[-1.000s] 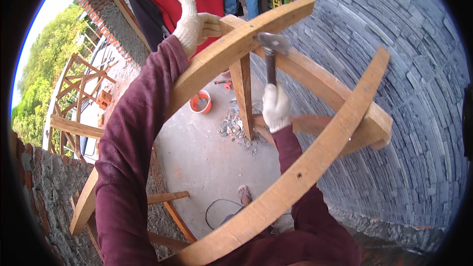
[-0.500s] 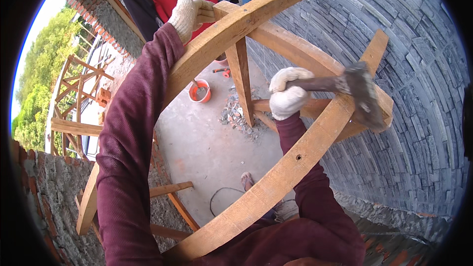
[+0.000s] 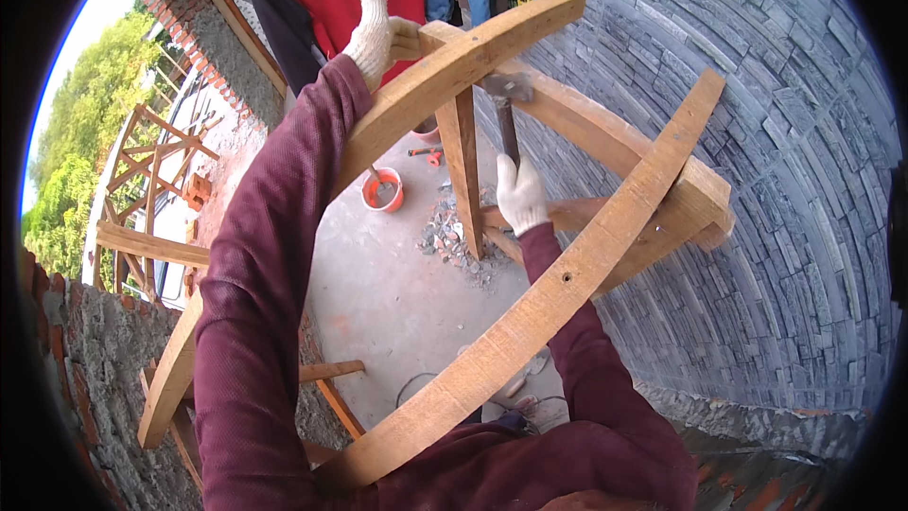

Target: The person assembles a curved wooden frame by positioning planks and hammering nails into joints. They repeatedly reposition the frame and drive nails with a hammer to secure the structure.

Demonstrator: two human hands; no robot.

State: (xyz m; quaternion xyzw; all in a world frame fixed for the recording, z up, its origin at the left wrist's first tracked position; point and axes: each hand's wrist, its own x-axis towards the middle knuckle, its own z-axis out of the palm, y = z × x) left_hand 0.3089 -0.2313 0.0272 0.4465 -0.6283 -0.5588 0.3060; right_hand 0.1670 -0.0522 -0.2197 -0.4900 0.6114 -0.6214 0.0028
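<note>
My left hand (image 3: 375, 36), in a pale knitted glove, is open. Its digits are spread, some pointing up and others lying against the end of a wooden beam (image 3: 437, 36) where it meets a long upper timber (image 3: 463, 55). In my right hand (image 3: 521, 194), also gloved, is the handle of a hammer; the hand is closed round it. The hammer (image 3: 508, 86) stands nearly upright, its dark metal head at the inner side of the far joint, over the slanting crosspiece (image 3: 577, 118). Whether the head touches wood, I cannot tell. Another long timber (image 3: 530, 308) crosses in front of my right forearm.
Below, an orange bucket (image 3: 382, 191) stands on the concrete floor (image 3: 378, 293) beside a heap of rubble (image 3: 452, 229). A grey stone-clad wall (image 3: 785, 180) rises on the right. A rough brick wall (image 3: 104, 369) is at left. Clothes (image 3: 374, 0) hang at the back.
My right hand has swung the hammer away from the right-hand joint, leftward and farther off, to the far joint. My left hand remains at the beam end; the view has shifted slightly.
</note>
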